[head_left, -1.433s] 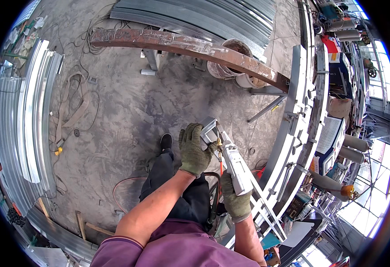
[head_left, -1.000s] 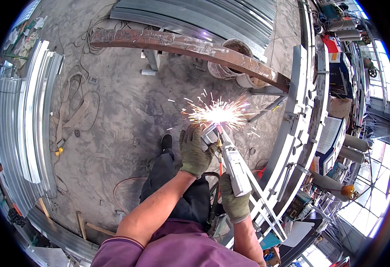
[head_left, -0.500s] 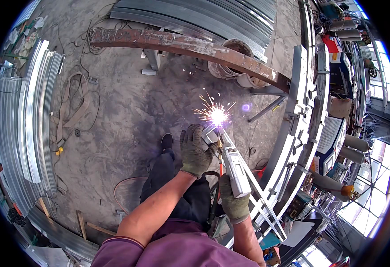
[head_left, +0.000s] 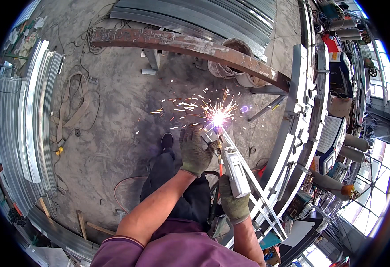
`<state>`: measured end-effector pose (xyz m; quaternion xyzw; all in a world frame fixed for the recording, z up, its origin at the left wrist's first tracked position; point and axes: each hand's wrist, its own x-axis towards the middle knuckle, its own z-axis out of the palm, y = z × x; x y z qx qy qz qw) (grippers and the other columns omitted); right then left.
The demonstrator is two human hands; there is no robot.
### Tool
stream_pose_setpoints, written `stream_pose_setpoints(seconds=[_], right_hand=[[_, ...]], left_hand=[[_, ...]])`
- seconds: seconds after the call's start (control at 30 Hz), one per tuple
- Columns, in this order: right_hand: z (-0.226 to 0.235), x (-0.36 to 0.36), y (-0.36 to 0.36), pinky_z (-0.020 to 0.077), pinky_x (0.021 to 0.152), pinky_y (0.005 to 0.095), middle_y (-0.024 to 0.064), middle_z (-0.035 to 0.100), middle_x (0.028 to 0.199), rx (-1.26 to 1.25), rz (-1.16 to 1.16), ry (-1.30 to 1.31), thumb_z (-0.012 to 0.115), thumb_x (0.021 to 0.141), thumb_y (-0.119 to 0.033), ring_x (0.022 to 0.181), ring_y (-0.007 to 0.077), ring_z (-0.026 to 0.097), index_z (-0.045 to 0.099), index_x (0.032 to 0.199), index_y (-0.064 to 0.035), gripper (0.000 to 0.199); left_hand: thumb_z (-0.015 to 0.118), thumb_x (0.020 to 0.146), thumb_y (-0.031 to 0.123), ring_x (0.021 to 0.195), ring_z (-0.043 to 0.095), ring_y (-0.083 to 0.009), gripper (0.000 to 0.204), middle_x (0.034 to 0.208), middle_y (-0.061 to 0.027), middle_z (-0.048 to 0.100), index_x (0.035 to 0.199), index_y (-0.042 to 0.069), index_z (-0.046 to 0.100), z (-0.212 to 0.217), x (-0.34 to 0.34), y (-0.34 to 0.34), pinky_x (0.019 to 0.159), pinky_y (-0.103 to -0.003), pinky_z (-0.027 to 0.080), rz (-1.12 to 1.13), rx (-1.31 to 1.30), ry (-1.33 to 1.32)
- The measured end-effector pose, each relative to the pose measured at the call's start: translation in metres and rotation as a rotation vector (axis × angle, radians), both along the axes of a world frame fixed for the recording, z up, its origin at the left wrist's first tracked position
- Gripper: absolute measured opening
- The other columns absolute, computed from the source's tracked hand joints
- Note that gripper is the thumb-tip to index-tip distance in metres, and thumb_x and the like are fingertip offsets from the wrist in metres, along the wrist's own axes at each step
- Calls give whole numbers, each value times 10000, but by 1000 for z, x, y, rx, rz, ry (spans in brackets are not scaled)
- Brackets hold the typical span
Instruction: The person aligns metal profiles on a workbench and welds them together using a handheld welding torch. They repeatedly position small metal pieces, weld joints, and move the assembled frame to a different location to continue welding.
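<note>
Clearly both gloved hands grip: the right hand point(head_left: 234, 205) has its fingers wrapped round the red torch point(head_left: 220, 165), the left hand point(head_left: 196, 151) its fingers closed just beside the arc point(head_left: 217, 118). From the arc, the frame point(head_left: 244, 178) runs lengthwise back toward the right hand.

- My two gloved hands: left point(head_left: 196, 153), right point(head_left: 234, 205).
- One welding torch point(head_left: 236, 172).
- One spark burst point(head_left: 218, 117).
- One rusty beam point(head_left: 190, 44).
- One bucket point(head_left: 239, 49).
</note>
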<state>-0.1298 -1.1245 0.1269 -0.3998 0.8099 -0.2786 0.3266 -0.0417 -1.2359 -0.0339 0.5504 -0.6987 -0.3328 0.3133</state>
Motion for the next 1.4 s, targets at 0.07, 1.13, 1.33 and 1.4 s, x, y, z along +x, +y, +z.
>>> stream_pose_setpoints(seconds=[0.07,1.13,1.33,1.4], right_hand=[[0,0,1,599,803,438,178,778,1016,21,-5,-13,749,991,-156,932,371,770,751,1188,-13,243],[9,-4,21,529,626,331,40,679,813,-14,119,39,689,1039,-136,693,150,656,712,1160,-9,177],[55,-52,48,513,684,278,-35,636,881,126,-34,-221,693,1084,-267,765,91,602,680,1250,-18,299],[71,-79,47,569,708,347,54,720,868,206,-65,-212,710,1048,-150,796,178,695,724,1169,-24,175]], left_hand=[[874,818,310,1329,559,-395,697,1374,-176,621,1384,37,572,0,0,0,1191,-565,361,-18,85,21],[907,765,214,1419,490,-445,891,1529,-248,522,1520,3,485,5,7,11,1206,-531,368,-22,131,20],[861,855,332,1454,456,-460,843,1545,-272,483,1513,-4,456,22,41,42,1220,-589,345,-45,75,-70],[847,840,285,1437,484,-424,745,1529,-229,520,1453,7,529,39,48,56,1212,-575,379,-202,-27,-23]])
